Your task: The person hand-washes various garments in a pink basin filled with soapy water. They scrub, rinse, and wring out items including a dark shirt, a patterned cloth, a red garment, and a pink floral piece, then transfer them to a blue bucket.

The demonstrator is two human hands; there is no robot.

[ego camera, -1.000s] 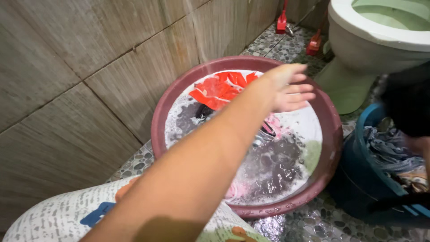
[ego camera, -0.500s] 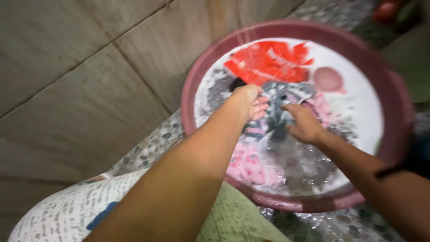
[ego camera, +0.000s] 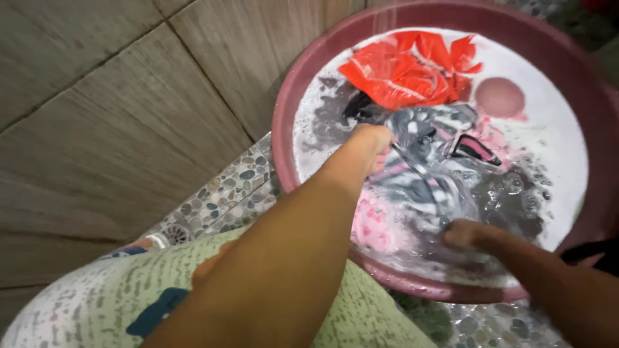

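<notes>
The left hand (ego camera: 369, 138) was closed around a wet grey striped garment (ego camera: 425, 151) in the middle of a maroon basin (ego camera: 284, 129) of soapy water. The right hand (ego camera: 465, 233) was blurred and partly underwater near the basin's near rim; its grip could not be told. A red cloth (ego camera: 406, 67) floated at the far edge, and pink fabric (ego camera: 374, 225) lay near the front.
</notes>
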